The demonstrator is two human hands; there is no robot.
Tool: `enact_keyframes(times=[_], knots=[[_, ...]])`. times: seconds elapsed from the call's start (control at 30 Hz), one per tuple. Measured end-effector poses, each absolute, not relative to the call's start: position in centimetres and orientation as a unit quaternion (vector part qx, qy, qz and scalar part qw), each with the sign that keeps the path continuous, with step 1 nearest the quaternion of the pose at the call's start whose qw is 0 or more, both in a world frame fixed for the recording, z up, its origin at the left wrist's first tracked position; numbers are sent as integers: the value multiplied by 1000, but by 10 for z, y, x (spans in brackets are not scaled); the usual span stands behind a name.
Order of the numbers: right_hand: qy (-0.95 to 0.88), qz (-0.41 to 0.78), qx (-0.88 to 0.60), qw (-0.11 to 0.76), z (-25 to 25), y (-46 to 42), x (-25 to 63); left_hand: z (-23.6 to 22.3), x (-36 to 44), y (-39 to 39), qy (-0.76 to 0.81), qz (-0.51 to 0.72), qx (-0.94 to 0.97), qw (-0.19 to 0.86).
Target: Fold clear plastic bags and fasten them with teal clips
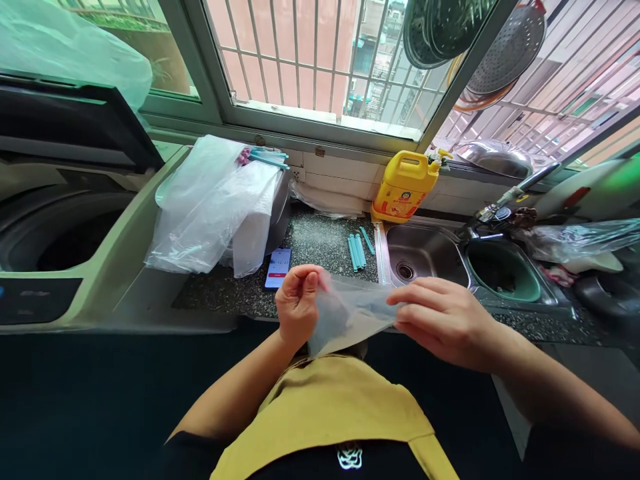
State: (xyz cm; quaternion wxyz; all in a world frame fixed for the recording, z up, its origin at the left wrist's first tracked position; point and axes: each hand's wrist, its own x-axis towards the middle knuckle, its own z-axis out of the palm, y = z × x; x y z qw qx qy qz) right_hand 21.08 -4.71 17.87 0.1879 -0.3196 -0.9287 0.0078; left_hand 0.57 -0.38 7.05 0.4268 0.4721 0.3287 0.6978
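A translucent plastic bag (353, 313) is stretched between my two hands in front of the yellow apron (345, 393). My left hand (299, 301) pinches its left top corner between thumb and fingers. On the other side, my right hand (443, 320) grips the right edge, fingers pointing left. Just beyond the bag, several teal sealing-clip strips (357, 252) lie on the speckled counter (320, 243). A phone (278, 268) with a lit screen rests near my left hand.
Plastic bags (210, 200) with teal strips on top are heaped at the left, beside an open washing machine (75, 220). A yellow jug (404, 187) stands behind the steel sink (425, 250). A green basin (505, 270) sits in the right bowl, under the faucet (495, 210).
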Motion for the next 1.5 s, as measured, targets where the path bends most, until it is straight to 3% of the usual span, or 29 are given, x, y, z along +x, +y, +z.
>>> enact_keyframes(times=[0.13,0.3,0.47,0.67,0.87,1.13,1.37,1.5], knots=[[-907,-25,-383,176,184,-52,232,82,10,-1,323,682,518,402],[-843,-64,-456,279,184,-49,214,89,23,7,288,625,622,374],[-840,-47,-500,206,179,-26,193,89,33,12,245,607,670,351],[-847,17,-485,215,182,-6,198,95,27,21,241,577,638,449],[-857,55,-479,184,191,5,203,101,15,31,291,552,645,441],[-840,169,-427,289,187,3,243,100,-14,25,292,626,614,383],[-890,92,-373,245,181,13,224,97,-26,12,241,631,654,340],[-917,79,-325,218,178,6,217,89,-44,-8,255,642,691,212]])
